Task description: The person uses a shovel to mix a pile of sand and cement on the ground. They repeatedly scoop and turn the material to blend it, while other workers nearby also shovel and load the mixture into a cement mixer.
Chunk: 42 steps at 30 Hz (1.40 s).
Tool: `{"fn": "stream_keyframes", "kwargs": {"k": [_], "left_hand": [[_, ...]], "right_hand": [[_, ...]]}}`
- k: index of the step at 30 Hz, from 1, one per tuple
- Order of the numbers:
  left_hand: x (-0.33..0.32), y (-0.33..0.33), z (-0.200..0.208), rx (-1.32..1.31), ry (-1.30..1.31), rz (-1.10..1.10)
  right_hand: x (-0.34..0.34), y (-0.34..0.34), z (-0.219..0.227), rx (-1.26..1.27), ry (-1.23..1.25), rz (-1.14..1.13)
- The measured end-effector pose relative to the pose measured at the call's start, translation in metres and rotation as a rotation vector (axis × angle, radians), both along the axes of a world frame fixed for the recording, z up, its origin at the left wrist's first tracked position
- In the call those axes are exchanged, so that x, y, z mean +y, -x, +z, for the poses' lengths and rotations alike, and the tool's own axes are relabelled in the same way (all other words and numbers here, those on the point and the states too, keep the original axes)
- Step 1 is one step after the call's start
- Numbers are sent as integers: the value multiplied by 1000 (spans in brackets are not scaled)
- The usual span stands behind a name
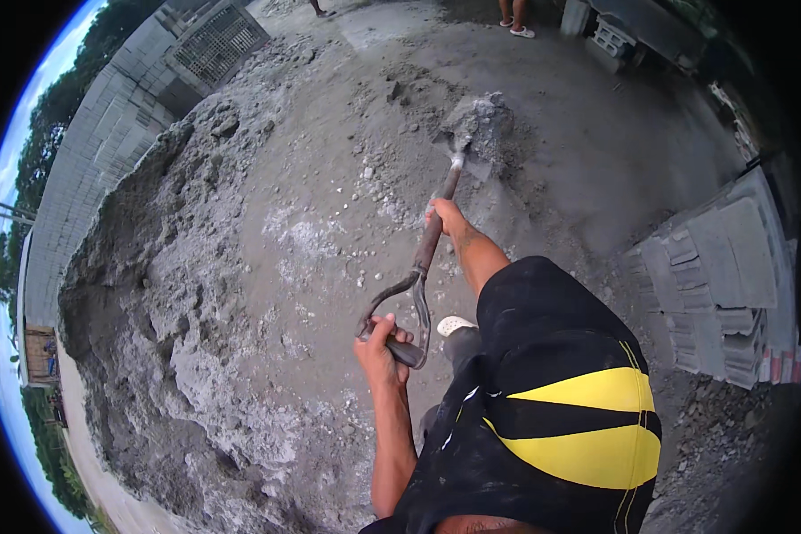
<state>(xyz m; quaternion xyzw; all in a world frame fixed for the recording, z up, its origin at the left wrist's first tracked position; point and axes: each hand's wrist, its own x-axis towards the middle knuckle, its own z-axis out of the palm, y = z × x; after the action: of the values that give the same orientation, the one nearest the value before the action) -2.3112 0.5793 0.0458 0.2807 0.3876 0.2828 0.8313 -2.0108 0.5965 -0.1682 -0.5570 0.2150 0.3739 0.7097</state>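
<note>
A shovel with a brown shaft and a D-shaped handle reaches away from me across the ground. My left hand is wrapped round the crossbar of that handle. Farther up, my right hand grips the shaft below the blade. A heap of grey, gravelly material lies on the blade and hides most of it. Whether the blade touches the ground cannot be made out. Small pale stones are scattered left of the shaft.
A large mound of grey material rises on my left, with stacked blocks behind it. More grey blocks are piled at the right. At the far top, another person's legs show. My light shoe is near the handle.
</note>
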Motion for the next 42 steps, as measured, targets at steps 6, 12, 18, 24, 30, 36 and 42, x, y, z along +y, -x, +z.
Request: {"fn": "stream_keyframes", "kwargs": {"k": [6,12,18,24,30,36,42], "left_hand": [[-9,-82,77,-14,-328,-430],[-36,113,26,101,-6,367],[-236,215,54,256,292,1270],[-344,157,28,-296,373,2097],[-282,234,-28,-561,365,2469],[-182,397,-100,-623,124,2556],[-163,464,-48,-675,-27,2422]], "right_hand": [[-13,-13,-5,370,-185,83],[32,227,-68,556,215,656],[-53,434,-51,607,516,1794],[-141,577,-59,233,557,2457],[-142,681,-2,96,366,2719],[-113,731,66,32,401,2980],[-87,789,118,-58,296,2916]]}}
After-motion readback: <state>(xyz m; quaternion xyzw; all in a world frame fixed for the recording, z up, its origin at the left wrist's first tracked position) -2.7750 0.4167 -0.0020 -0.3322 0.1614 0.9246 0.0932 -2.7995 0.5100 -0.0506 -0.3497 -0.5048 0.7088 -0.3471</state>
